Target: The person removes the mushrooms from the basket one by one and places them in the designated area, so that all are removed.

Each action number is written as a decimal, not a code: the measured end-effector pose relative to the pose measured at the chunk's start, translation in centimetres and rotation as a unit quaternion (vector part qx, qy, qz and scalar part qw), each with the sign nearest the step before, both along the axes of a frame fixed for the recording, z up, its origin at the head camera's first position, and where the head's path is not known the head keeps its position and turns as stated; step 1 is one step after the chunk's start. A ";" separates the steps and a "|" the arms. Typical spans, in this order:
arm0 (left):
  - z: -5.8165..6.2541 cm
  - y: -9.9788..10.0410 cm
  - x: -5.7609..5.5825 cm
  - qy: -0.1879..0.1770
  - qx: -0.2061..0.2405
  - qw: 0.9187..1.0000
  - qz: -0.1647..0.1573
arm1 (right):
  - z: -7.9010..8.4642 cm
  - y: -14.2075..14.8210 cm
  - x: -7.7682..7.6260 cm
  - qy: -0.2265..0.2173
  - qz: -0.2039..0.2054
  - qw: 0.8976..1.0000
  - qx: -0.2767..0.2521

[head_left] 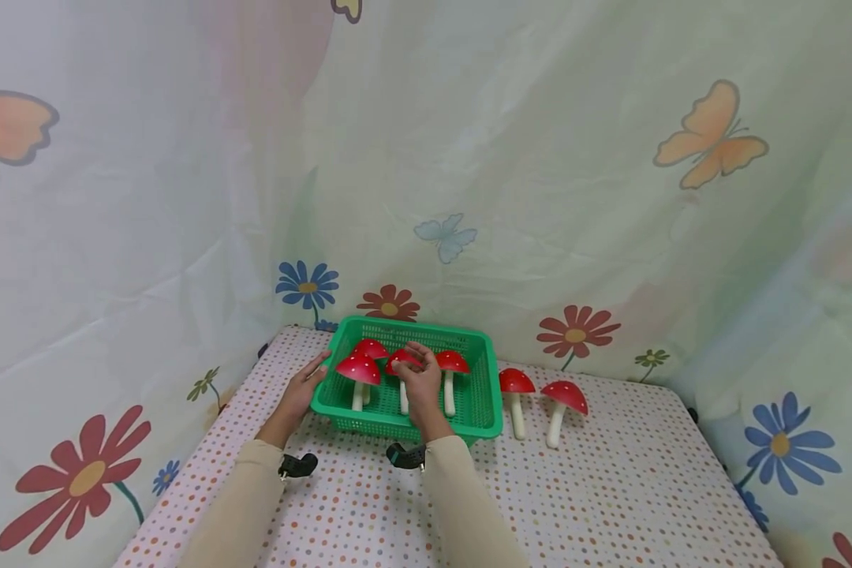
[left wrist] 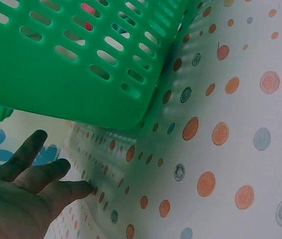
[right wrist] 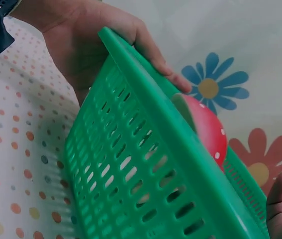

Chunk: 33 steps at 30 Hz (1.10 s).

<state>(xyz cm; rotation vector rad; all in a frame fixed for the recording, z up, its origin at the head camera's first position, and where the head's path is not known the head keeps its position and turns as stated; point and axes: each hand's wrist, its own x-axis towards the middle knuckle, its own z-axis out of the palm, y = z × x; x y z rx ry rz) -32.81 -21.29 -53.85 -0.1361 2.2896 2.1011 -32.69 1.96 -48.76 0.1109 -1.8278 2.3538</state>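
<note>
A green plastic basket (head_left: 488,379) holds several toy mushrooms with white-dotted red caps and white stems. My left hand (head_left: 304,388) is at its left rim, fingers fairly straight; the left wrist view shows those fingers (left wrist: 56,174) spread apart, beside the basket's wall. Inside the basket, my right hand (head_left: 424,386) pinches the cap of a mushroom (head_left: 403,398), thumb in front and fingers behind. Two mushrooms (head_left: 358,369) overlap to its left, and another mushroom (head_left: 452,361) lies to its right. Only part of my right hand shows in the right wrist view.
Two more mushrooms, one nearer (head_left: 517,381) and one farther (head_left: 565,394), lie right of the basket on a dotted tablecloth (head_left: 610,489). Behind the table hangs a cloth (head_left: 554,197) printed with flowers and butterflies.
</note>
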 end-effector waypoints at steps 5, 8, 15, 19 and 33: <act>-0.1 0.1 0.1 -0.002 -0.018 1.000 0.007 | -0.7 -1.2 -1.2 -0.014 0.050 0.997 0.056; -0.2 0.2 0.1 -0.006 -0.021 1.000 0.006 | -1.3 -1.3 -1.7 -0.018 0.068 0.992 0.101; 0.3 -0.1 0.2 0.002 -0.024 1.000 0.006 | -1.7 -1.8 -2.2 -0.013 0.070 0.971 0.230; 0.1 -0.1 0.1 0.000 -0.028 1.000 0.010 | -1.9 -2.0 -2.1 -0.025 0.046 0.947 0.318; 0.1 -0.1 0.0 -0.004 -0.031 0.999 0.016 | -1.9 -2.3 -2.4 -0.040 0.030 0.904 0.426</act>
